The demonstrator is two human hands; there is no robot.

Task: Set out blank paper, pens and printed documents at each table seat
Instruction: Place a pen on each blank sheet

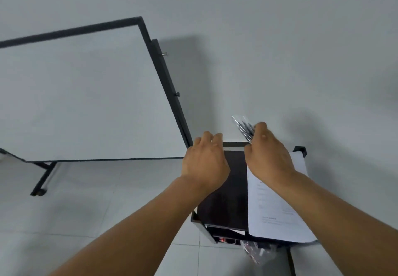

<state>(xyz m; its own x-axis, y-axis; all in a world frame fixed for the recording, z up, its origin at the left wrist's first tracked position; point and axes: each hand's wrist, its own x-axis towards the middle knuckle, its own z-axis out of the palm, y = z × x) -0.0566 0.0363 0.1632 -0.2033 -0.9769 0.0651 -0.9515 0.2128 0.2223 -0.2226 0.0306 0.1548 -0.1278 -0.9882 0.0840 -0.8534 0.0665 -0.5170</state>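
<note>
Several pens (pixel 244 127) gripped in right hand (pixel 268 155), above printed documents (pixel 277 207)

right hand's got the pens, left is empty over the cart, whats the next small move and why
Probably bring the left hand down to the printed sheets on the right side of the black cart top and lift them. The right hand already holds the pack of pens, the left looks empty, and the sheets lie flat and ungrasped beneath the right forearm.
</note>
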